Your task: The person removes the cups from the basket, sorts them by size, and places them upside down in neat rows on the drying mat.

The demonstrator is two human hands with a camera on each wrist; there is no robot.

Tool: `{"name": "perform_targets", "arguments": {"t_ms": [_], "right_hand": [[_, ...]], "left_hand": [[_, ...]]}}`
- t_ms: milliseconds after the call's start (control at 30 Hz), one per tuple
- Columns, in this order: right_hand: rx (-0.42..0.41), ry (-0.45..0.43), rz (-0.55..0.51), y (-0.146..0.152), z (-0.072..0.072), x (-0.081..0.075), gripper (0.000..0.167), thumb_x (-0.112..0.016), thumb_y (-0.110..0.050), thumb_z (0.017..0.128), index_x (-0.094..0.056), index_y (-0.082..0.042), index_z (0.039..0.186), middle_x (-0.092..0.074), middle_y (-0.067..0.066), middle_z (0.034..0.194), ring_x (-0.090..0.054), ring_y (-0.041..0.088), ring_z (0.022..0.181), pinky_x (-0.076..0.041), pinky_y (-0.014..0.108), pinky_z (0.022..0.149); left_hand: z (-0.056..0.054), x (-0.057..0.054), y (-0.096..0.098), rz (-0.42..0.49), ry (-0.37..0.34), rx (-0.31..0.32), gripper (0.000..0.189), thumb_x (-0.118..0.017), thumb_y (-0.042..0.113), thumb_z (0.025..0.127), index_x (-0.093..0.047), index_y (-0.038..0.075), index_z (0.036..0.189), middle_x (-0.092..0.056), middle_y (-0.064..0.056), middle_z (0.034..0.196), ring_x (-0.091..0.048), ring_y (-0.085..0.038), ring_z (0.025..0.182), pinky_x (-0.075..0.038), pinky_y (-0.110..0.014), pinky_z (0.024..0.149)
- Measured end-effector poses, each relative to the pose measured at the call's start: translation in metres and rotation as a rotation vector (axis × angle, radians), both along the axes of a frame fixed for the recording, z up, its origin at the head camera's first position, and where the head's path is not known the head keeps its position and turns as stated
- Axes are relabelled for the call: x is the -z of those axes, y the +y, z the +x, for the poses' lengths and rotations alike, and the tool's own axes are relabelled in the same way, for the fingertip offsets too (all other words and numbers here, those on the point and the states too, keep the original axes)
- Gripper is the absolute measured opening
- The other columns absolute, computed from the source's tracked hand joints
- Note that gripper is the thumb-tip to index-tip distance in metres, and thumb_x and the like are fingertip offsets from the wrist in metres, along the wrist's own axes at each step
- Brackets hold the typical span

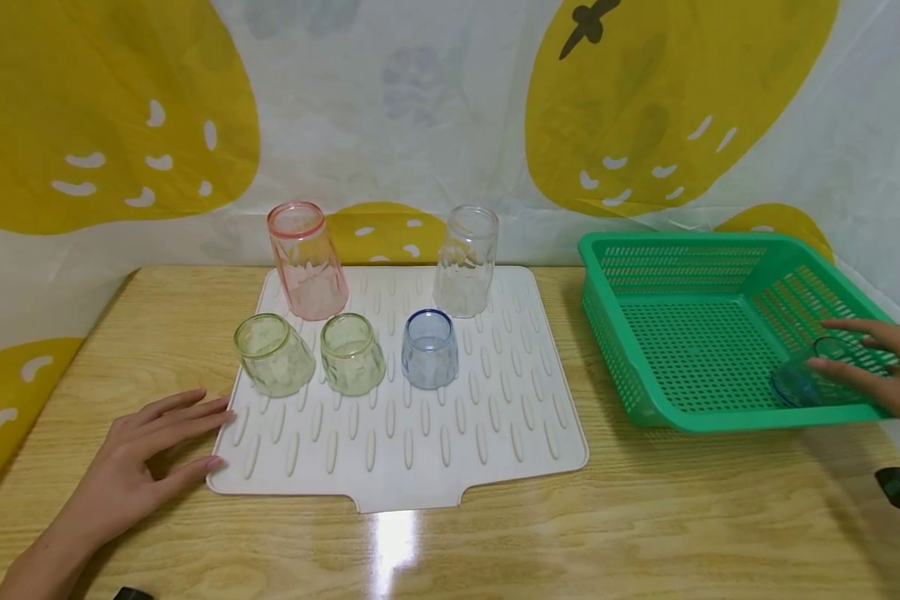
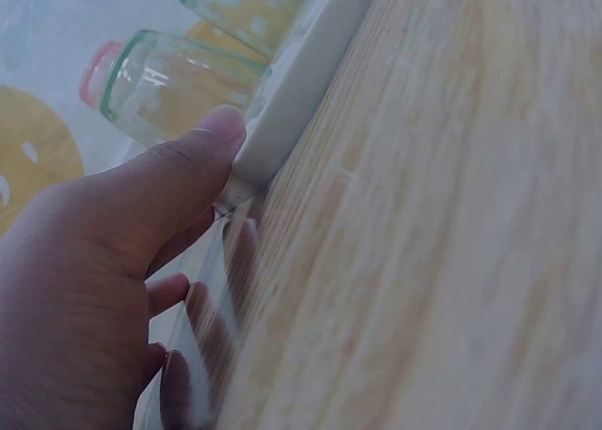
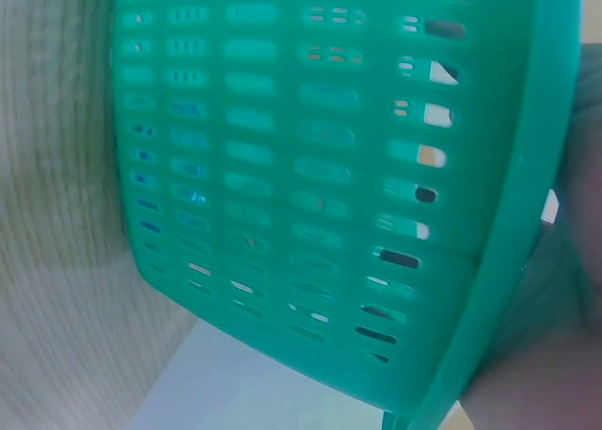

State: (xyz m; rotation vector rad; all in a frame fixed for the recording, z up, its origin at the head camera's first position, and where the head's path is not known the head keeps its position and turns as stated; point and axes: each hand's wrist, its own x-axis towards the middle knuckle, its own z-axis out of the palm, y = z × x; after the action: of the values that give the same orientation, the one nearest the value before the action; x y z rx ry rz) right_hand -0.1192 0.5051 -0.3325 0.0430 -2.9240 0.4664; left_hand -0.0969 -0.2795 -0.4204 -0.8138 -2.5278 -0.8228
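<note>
My left hand lies at the left edge of a white ribbed drying mat, fingers loosely extended, fingertips and thumb at its rim. In the left wrist view the thumb touches the mat's side. My right hand reaches over the near right rim of a green plastic basket. Its thumb and index finger stay fairly straight and spread about a bluish drinking glass, which leans inside. The basket wall hides most of that hand and glass in the right wrist view.
On the mat stand a tall pink glass, a tall clear glass, two short green glasses and a short blue glass. A fruit-patterned cloth hangs behind the wooden table.
</note>
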Motion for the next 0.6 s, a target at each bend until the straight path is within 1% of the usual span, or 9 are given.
{"name": "perform_targets", "arguments": {"t_ms": [67, 167, 267, 400, 433, 467, 500, 567, 600], "right_hand": [[0.004, -0.017, 0.004, 0.001, -0.001, -0.001, 0.06, -0.06, -0.019, 0.096, -0.033, 0.012, 0.14, -0.021, 0.042, 0.142, -0.023, 0.071, 0.114, -0.026, 0.075, 0.077], [-0.012, -0.033, 0.024, 0.004, -0.004, -0.002, 0.062, -0.062, -0.019, 0.095, -0.033, 0.013, 0.139, -0.022, 0.043, 0.141, -0.025, 0.07, 0.111, -0.029, 0.074, 0.073], [-0.058, -0.035, 0.021, 0.008, -0.007, -0.002, 0.061, -0.065, -0.014, 0.092, -0.035, 0.014, 0.137, -0.026, 0.043, 0.138, -0.026, 0.07, 0.11, -0.027, 0.074, 0.079], [-0.136, -0.02, -0.004, 0.012, -0.01, 0.0, 0.062, -0.07, -0.006, 0.087, -0.038, 0.015, 0.135, -0.032, 0.043, 0.133, -0.022, 0.065, 0.12, -0.017, 0.073, 0.092], [-0.153, -0.013, -0.008, 0.013, -0.011, 0.001, 0.062, -0.071, -0.004, 0.085, -0.039, 0.015, 0.135, -0.033, 0.038, 0.137, -0.022, 0.063, 0.122, -0.017, 0.073, 0.094], [-0.172, 0.006, -0.011, 0.014, -0.011, 0.002, 0.062, -0.073, -0.002, 0.083, -0.041, 0.014, 0.134, -0.038, 0.026, 0.141, -0.022, 0.054, 0.131, -0.017, 0.071, 0.095], [-0.191, 0.022, -0.01, 0.015, -0.01, 0.003, 0.062, -0.074, 0.001, 0.08, -0.043, 0.012, 0.133, -0.04, 0.012, 0.143, -0.024, 0.05, 0.132, -0.018, 0.071, 0.096], [-0.238, 0.053, -0.018, 0.017, -0.01, 0.004, 0.062, -0.076, 0.007, 0.074, -0.049, 0.008, 0.13, -0.04, -0.015, 0.136, -0.028, 0.023, 0.138, -0.021, 0.071, 0.094], [-0.255, 0.064, -0.014, 0.017, -0.01, 0.005, 0.063, -0.077, 0.01, 0.07, -0.051, 0.006, 0.128, -0.035, -0.027, 0.131, -0.026, 0.009, 0.137, -0.021, 0.071, 0.094]], "left_hand": [[0.0, 0.0, 0.0, 0.001, -0.006, -0.005, 0.063, -0.089, 0.012, 0.059, -0.07, 0.018, 0.119, -0.063, -0.003, 0.125, -0.04, -0.012, 0.129, -0.017, -0.019, 0.103], [0.001, 0.0, 0.001, 0.001, -0.011, -0.01, 0.063, -0.089, 0.011, 0.059, -0.07, 0.018, 0.119, -0.063, -0.002, 0.125, -0.04, -0.012, 0.129, -0.017, -0.019, 0.103], [0.001, 0.0, 0.0, -0.002, -0.006, -0.012, 0.063, -0.089, 0.012, 0.059, -0.07, 0.018, 0.119, -0.063, -0.002, 0.125, -0.04, -0.011, 0.129, -0.017, -0.019, 0.102], [0.0, 0.001, 0.0, -0.006, -0.002, -0.009, 0.063, -0.089, 0.013, 0.059, -0.07, 0.018, 0.119, -0.063, -0.002, 0.125, -0.04, -0.011, 0.129, -0.017, -0.018, 0.103], [0.0, 0.001, 0.0, -0.007, -0.001, -0.008, 0.063, -0.089, 0.013, 0.059, -0.07, 0.019, 0.119, -0.063, -0.002, 0.125, -0.04, -0.011, 0.129, -0.017, -0.018, 0.103], [0.0, 0.001, 0.0, -0.008, -0.001, -0.007, 0.063, -0.089, 0.013, 0.059, -0.07, 0.019, 0.119, -0.063, -0.002, 0.125, -0.04, -0.011, 0.129, -0.017, -0.018, 0.103], [0.0, 0.001, 0.0, -0.009, -0.001, -0.007, 0.063, -0.089, 0.013, 0.059, -0.07, 0.019, 0.119, -0.063, -0.002, 0.126, -0.04, -0.011, 0.129, -0.017, -0.018, 0.103], [0.0, 0.001, 0.0, -0.008, -0.004, -0.008, 0.063, -0.089, 0.013, 0.059, -0.07, 0.019, 0.119, -0.063, -0.002, 0.126, -0.04, -0.011, 0.129, -0.017, -0.018, 0.103], [0.0, 0.0, 0.0, -0.009, -0.007, -0.009, 0.063, -0.089, 0.013, 0.059, -0.07, 0.019, 0.119, -0.063, -0.002, 0.126, -0.04, -0.011, 0.13, -0.017, -0.019, 0.103]]}}
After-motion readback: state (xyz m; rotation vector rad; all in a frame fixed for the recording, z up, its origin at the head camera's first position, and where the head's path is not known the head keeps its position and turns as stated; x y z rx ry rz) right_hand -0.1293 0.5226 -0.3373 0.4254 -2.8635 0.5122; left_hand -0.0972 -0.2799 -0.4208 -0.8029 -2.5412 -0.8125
